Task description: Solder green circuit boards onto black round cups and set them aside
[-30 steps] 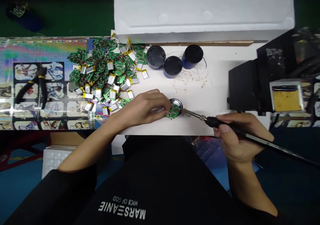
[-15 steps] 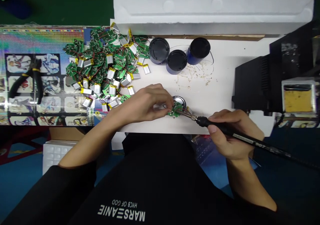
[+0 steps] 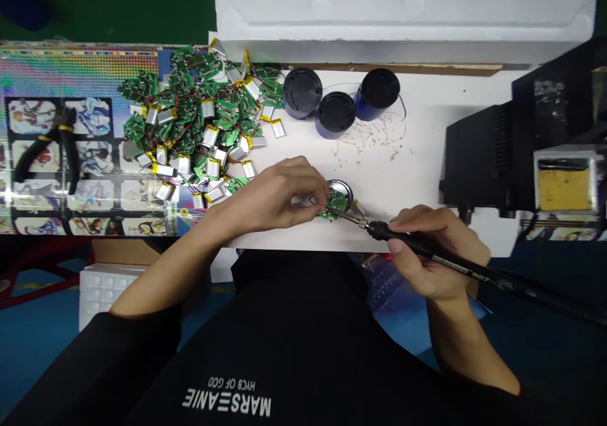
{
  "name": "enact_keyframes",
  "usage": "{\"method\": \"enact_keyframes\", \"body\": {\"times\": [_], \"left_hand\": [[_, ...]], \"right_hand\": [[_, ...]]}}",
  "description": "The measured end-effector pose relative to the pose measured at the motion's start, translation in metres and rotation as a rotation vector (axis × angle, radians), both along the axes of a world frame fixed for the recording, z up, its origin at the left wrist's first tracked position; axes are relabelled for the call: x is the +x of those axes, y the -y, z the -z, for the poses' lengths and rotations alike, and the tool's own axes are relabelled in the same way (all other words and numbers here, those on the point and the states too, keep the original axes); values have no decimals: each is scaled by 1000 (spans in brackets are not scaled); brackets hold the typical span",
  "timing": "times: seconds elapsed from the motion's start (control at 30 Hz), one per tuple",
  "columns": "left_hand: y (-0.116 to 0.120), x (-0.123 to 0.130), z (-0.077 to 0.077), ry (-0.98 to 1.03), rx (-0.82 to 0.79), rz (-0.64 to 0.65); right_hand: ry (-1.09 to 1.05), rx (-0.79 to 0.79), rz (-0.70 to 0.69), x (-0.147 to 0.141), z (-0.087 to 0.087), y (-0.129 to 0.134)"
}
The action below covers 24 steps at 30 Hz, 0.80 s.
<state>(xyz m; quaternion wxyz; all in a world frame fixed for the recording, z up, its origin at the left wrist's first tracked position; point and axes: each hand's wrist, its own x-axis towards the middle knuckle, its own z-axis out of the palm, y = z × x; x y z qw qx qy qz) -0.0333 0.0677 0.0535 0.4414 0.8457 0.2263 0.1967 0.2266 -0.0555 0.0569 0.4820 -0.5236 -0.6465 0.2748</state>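
My right hand [image 3: 439, 252] is wrapped round the black handle of a soldering iron [image 3: 398, 235], whose metal tip touches or nearly touches a small green circuit board [image 3: 336, 206]. The board lies against a round black-rimmed part [image 3: 345, 190] with a shiny inside, near the table's front edge. From the left, my left hand [image 3: 291, 195] reaches to the board with thumb and fingertips pinched together at its edge. A thin wire shows by those fingertips; exactly what they grip is too small to tell.
Green boards with silver batteries [image 3: 199, 116] are heaped at the left, beyond pliers [image 3: 64, 141]. Dark blue cylinders [image 3: 335, 115] stand behind the hands. A black station [image 3: 478, 160] and yellow sponge [image 3: 564, 189] are at the right; a white foam block [image 3: 403, 9] lies behind.
My right hand and the soldering iron have moved slightly left, with the tip further over the green board. My left hand has stayed almost in place.
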Motion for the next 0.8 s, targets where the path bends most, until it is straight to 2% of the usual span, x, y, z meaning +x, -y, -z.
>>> {"method": "enact_keyframes", "body": {"times": [0.5,0.8], "left_hand": [[6,2,4,-14,79,-40],[8,2,3,-14,70,-55]], "right_hand": [[7,17,9,0,-3,-2],[27,16,25,-1,-4,-2]]}}
